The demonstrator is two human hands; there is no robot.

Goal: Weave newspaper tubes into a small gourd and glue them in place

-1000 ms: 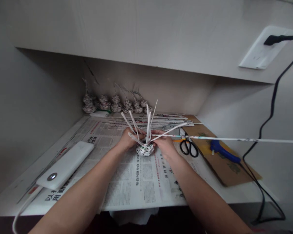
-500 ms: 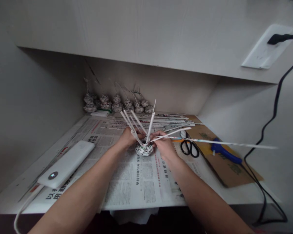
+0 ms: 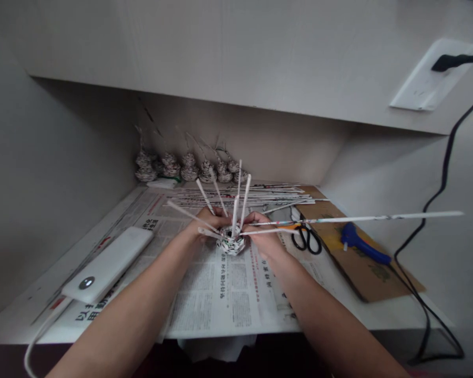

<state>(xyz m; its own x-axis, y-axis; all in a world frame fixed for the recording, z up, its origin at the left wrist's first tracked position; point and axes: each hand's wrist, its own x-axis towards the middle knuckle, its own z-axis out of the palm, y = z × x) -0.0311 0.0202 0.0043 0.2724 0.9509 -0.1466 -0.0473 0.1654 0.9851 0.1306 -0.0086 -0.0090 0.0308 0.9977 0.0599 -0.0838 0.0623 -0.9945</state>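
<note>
A small round woven paper piece [image 3: 232,244] stands between my hands over the newspaper, with several white paper sticks fanning up and out from its rim. My left hand [image 3: 209,219] is closed on its far left side, fingers partly hidden behind the sticks. On its right, my right hand [image 3: 259,226] pinches near the base of a long rolled paper stick [image 3: 355,218] that stretches far to the right. A shorter stick [image 3: 274,231] crosses just below that one, over the right hand.
Gourd-shaped woven pieces [image 3: 189,167] line the back wall. Loose paper sticks [image 3: 244,197] lie before them. Black-handled scissors [image 3: 306,239] and a blue glue gun [image 3: 364,245] on cardboard [image 3: 372,283] lie right. A white power bank [image 3: 108,265] with cable lies left on newspaper [image 3: 205,304].
The woven piece has turned and tilted, so its sticks now spread wider, some to the left. The long stick's far end has swung upward. Both hands stay close to the piece.
</note>
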